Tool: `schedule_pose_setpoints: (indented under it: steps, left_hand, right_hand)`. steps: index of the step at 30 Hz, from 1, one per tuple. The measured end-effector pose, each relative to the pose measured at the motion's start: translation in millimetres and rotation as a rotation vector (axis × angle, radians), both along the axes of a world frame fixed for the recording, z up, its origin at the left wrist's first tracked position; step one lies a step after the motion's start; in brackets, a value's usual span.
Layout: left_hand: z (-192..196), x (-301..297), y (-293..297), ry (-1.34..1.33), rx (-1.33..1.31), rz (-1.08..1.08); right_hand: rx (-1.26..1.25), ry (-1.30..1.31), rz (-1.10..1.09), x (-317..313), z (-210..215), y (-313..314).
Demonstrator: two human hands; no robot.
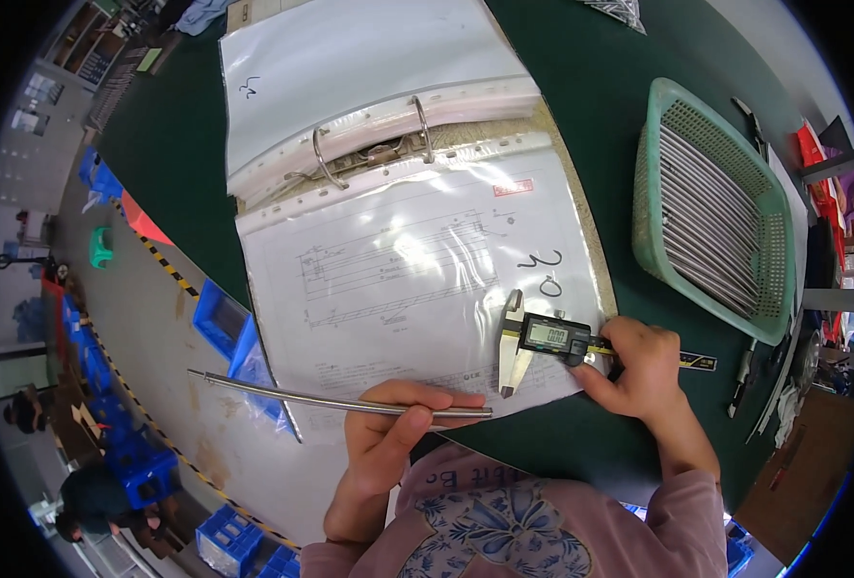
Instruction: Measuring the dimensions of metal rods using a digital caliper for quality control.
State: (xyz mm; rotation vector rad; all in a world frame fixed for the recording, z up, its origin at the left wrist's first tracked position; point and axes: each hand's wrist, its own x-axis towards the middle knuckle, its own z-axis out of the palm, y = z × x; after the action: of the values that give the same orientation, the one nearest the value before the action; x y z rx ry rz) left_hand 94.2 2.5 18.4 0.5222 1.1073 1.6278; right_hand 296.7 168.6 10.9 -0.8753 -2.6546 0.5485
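A long thin metal rod (pixel 297 397) lies across my left hand (pixel 393 424), pinched between thumb and fingers near its right end. Its narrower tip points out to the left, past the binder's edge. My right hand (pixel 639 371) grips a digital caliper (pixel 549 337) by its slider. The caliper's jaws look closed, with nothing between them, and they lie apart from the rod's right end. Both hands are over the lower edge of an open ring binder (pixel 398 289), whose sleeved page carries a technical drawing.
To the right, a green plastic basket (pixel 647 207) holds many similar metal rods (pixel 707 212). A cutter-like tool (pixel 743 380) lies beside it on the dark green tabletop (pixel 581 106). Blue crates (pixel 223 323) stand on the floor at left, and a person (pixel 109 501) is farther off.
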Motion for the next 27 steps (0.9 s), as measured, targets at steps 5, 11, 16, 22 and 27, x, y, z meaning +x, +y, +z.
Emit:
schedule_pose_setpoints:
  steps: [5,11,16,22,27]
  left_hand:
    - [-1.4,-3.0,-2.4,-0.092,0.052,-0.038]
    - [-2.2,0.0,0.4,0.025,0.031,0.027]
    - [-2.1,-4.7,-2.9,-0.069,0.066,-0.055]
    - [-1.7,-4.4,-1.5,-0.077,0.066,-0.056]
    - [-0.5,-4.2,-1.6,-0.065,0.061,-0.061]
  right_hand:
    - [-0.016,-0.013,0.0,0.7,0.8,-0.3]
    - [-0.008,0.0,0.001,0.1,0.1,-0.5]
    - [-0.013,-0.011,-0.01,0.4,1.0,-1.3]
    - [-0.021,0.0,-0.014,0.4,1.1,-0.9]
    - [-0.009,0.004,-0.016,-1.4,2.2,-1.2]
